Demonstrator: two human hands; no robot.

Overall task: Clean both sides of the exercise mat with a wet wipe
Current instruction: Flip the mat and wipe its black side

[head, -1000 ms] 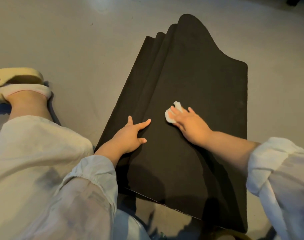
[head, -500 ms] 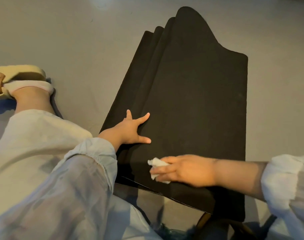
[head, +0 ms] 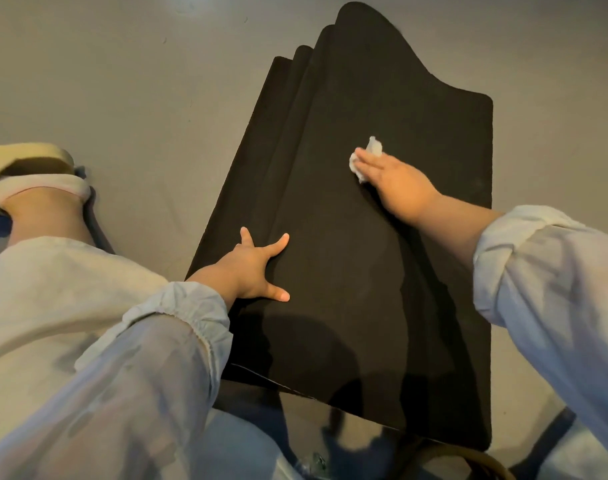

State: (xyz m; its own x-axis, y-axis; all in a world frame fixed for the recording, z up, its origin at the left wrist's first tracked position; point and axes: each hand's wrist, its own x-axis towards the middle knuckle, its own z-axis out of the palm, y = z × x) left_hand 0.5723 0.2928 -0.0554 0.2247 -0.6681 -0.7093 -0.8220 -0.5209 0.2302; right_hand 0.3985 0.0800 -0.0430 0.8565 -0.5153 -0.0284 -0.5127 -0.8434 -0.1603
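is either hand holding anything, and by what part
Right hand presses the wet wipe onto the mat, fingers over its near part. Left hand holds nothing.

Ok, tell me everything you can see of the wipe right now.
The wipe is a small white crumpled wad, soft and damp-looking. It lies on the black mat, up in its far right part. The right hand presses it down with straight fingers, covering most of it; only its far edges show. Nothing else touches it.

- We saw the black exercise mat lying on the floor, folded into several stacked layers that fanned out along its left edge.
- The crumpled white wet wipe lay on the mat's top layer, toward its far right part.
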